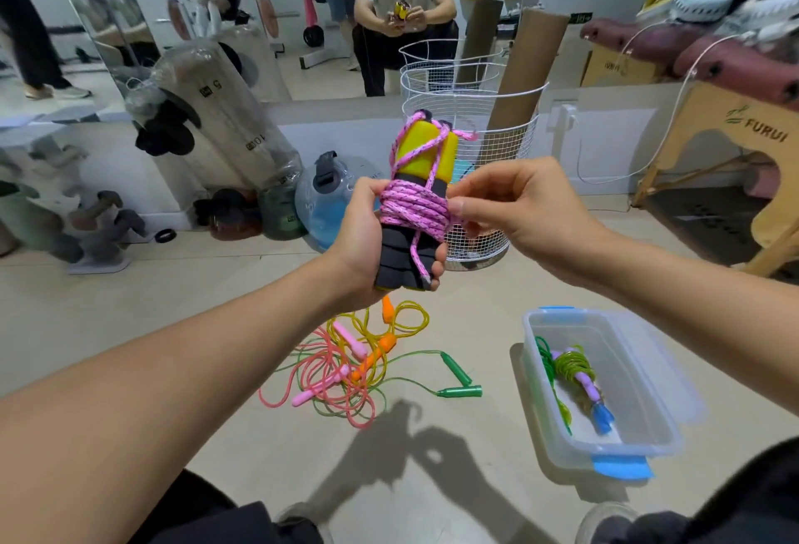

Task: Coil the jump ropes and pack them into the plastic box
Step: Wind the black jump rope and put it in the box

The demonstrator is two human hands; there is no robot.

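Dark-clothed knees are seen at the bottom edge, and above them two bare forearms reach forward over the floor (454,327). A jump rope bundle (421,202) is held up between the hands: two yellow-and-black handles side by side, with pink braided cord wound around their middle. The black foam ends of the handles are gripped by the left hand (367,236), its fingers curled round them from behind. The loose end of the cord is pinched by the right hand (514,210) just beside the coil, between thumb and curled fingers.

The step in hand is judged to be the securing of the cord's tail. It would best be done by the tail being tucked under one of the tight wraps and pulled snug, while the handles are kept squeezed together so the coil is not loosened. A strand running up over the yellow tops should be kept taut.

On the floor to the right, a clear plastic box (648,370) is placed open, and one coiled green rope (573,366) is already laid inside it. Near the middle, well apart from the box, a tangle of loose ropes (354,366) in pink, yellow, orange and green is left still to be coiled.
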